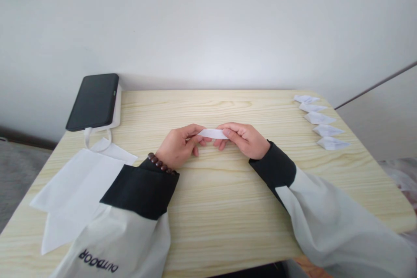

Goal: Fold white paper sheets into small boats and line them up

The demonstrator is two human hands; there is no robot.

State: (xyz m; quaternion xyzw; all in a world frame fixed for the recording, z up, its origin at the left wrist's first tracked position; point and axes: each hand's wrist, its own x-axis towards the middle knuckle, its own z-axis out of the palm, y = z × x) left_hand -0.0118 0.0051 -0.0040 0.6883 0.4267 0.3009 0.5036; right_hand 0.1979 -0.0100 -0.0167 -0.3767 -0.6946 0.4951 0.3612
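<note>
A narrow folded strip of white paper (213,134) is held between both hands over the middle of the light wooden table (228,191). My left hand (180,144) pinches its left end with fingers curled. My right hand (243,138) pinches its right end, fingers closed over the top. A bracelet of dark wooden beads (160,163) circles my left wrist. Both sleeves are white with black cuffs.
Loose white paper sheets (76,186) lie at the left, partly under my left sleeve. A black phone (94,100) rests on a white stand at the back left. Several small folded white paper pieces (321,122) lie in a row along the right edge. A white wall stands behind.
</note>
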